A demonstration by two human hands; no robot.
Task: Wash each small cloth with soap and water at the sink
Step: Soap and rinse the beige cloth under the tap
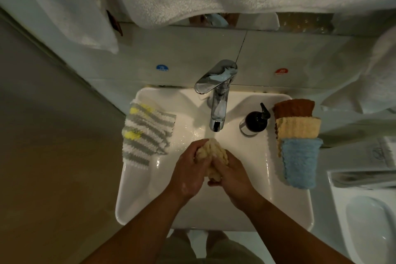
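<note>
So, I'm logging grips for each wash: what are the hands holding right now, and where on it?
Both hold one bunched cream cloth over the sink: the left hand grips its left side, the right hand its lower right side.

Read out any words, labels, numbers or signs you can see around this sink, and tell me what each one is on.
Nothing here can be read.
Blue round sticker on the wall, left of the tap: white mark, too blurred to read.
Red round sticker on the wall, right of the tap: white mark, too blurred.
Soap pump bottle: no label shows.
Cream cloth: no print shows.
</note>
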